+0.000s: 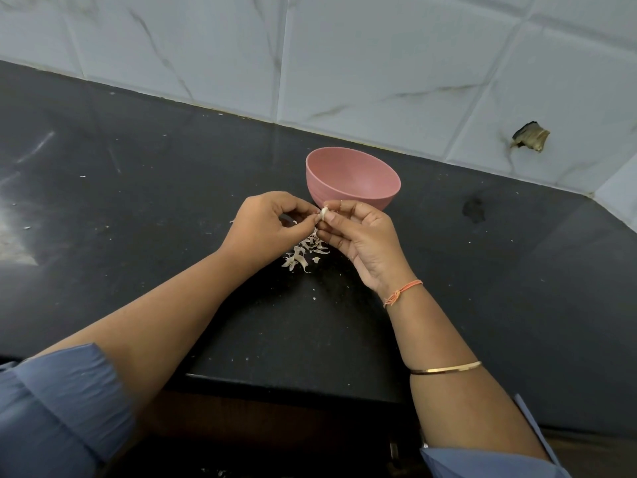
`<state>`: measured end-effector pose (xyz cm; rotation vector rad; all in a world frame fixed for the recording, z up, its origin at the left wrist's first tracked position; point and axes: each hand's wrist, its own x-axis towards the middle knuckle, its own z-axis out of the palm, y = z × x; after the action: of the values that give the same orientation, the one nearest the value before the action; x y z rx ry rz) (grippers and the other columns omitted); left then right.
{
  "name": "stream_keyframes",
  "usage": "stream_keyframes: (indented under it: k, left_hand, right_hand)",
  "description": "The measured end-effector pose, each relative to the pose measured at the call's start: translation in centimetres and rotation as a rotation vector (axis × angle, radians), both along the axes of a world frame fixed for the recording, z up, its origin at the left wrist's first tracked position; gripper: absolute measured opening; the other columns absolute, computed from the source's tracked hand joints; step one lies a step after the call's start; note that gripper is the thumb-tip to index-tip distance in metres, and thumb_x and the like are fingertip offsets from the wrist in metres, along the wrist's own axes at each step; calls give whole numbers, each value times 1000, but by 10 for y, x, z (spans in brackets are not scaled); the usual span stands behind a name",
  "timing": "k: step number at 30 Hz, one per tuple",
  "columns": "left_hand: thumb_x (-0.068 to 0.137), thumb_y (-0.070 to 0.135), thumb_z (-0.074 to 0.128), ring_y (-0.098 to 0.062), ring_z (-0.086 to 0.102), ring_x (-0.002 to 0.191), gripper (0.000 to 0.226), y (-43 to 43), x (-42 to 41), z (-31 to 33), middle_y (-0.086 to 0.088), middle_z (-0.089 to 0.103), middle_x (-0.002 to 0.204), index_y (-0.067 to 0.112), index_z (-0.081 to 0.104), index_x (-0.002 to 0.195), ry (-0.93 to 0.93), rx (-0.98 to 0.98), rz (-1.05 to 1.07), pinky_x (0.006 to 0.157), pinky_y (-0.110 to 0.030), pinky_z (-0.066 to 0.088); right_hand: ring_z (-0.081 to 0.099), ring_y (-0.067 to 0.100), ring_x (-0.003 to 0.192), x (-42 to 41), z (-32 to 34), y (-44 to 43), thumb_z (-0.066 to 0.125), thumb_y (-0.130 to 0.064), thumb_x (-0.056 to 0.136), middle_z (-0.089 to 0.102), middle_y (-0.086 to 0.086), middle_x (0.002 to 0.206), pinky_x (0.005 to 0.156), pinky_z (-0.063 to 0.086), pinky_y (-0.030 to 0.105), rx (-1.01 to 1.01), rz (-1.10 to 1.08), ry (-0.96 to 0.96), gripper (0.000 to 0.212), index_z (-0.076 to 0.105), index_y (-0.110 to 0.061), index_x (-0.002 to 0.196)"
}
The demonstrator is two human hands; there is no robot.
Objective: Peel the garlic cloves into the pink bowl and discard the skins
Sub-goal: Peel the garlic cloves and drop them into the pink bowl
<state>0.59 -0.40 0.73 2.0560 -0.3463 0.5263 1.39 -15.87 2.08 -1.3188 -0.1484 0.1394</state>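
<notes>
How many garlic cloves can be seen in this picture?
1. The garlic clove is pinched between the left hand and the right hand, just in front of the pink bowl. Others may lie hidden low inside the bowl.

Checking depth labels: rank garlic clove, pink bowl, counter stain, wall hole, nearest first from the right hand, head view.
1. Garlic clove: pinched by the right hand.
2. Pink bowl: just beyond.
3. Counter stain: to the right.
4. Wall hole: far right, on tiles.
</notes>
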Motion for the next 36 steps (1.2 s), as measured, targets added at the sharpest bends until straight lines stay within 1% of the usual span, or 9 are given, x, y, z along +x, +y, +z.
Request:
stream_keyframes:
  k: [3, 9, 13, 18, 23, 26, 29, 33, 36]
  left_hand:
    - [82, 19, 68, 0, 65, 76, 13, 1, 0, 0, 17, 67, 80, 30, 70, 89, -17, 11, 4, 68, -15, 53]
    - [81, 17, 68, 0, 63, 73, 7, -1, 1, -2, 19, 64, 74, 21, 73, 84, -20, 43, 40, 64, -11, 50]
    - [80, 17, 68, -3, 63, 68, 6, -2, 1, -2, 18, 63, 71, 22, 71, 79, -4, 59, 72, 61, -10, 49]
    - [80, 17, 67, -3, 62, 69, 6, -4, 1, -1, 15, 63, 70, 21, 71, 78, 11, 80, 103, 63, -18, 51]
    - [80, 17, 67, -5, 62, 69, 5, -4, 0, 0, 12, 64, 72, 20, 70, 76, 5, 86, 104, 64, -23, 53]
    - [80, 17, 67, -6, 62, 70, 5, -4, 0, 0, 10, 65, 73, 19, 70, 76, 0, 86, 105, 65, -23, 52]
    - [81, 17, 66, -5, 62, 69, 6, -3, 2, 0, 16, 62, 70, 20, 69, 76, 7, 82, 135, 63, -17, 50]
    - [82, 19, 64, -2, 61, 69, 6, 0, 4, 0, 14, 64, 72, 20, 70, 80, 12, 39, 199, 64, -17, 50]
    - [84, 26, 63, 0, 58, 61, 11, 2, 4, 0, 14, 64, 68, 22, 69, 76, 24, -20, 233, 59, -13, 46]
  right_hand:
    - [67, 16, 72, -1, 0, 1, 61, 6, 84, 69, 10, 81, 73, 58, 26, -5, -10, -7, 10, 63, 0, 91]
    - [68, 15, 69, -2, -1, 3, 61, 8, 82, 69, 7, 75, 70, 59, 26, -26, -22, -28, 8, 62, 0, 82]
    - [68, 16, 70, -3, -2, 3, 63, 8, 81, 67, 11, 80, 71, 59, 27, -60, -22, -42, 7, 62, 1, 81]
    - [65, 19, 74, -3, -3, 7, 64, 6, 81, 65, 13, 81, 72, 58, 29, -150, -37, -97, 11, 61, 4, 91]
    - [64, 17, 69, -3, -3, 8, 65, 5, 81, 64, 11, 77, 66, 58, 25, -275, -82, -164, 12, 61, -2, 90]
    - [63, 18, 67, -3, -3, 9, 61, 8, 82, 64, 11, 76, 66, 56, 26, -287, -71, -175, 17, 59, -5, 93]
    - [63, 13, 65, -3, -2, 10, 59, 9, 83, 64, 8, 74, 65, 57, 24, -273, -46, -173, 20, 57, -8, 94]
    - [64, 7, 63, -4, -2, 9, 58, 8, 84, 63, 8, 76, 63, 55, 21, -244, -40, -164, 20, 58, -10, 93]
    - [64, 10, 66, -3, -1, 8, 59, 8, 84, 64, 9, 77, 65, 56, 23, -213, -35, -149, 17, 61, -8, 91]
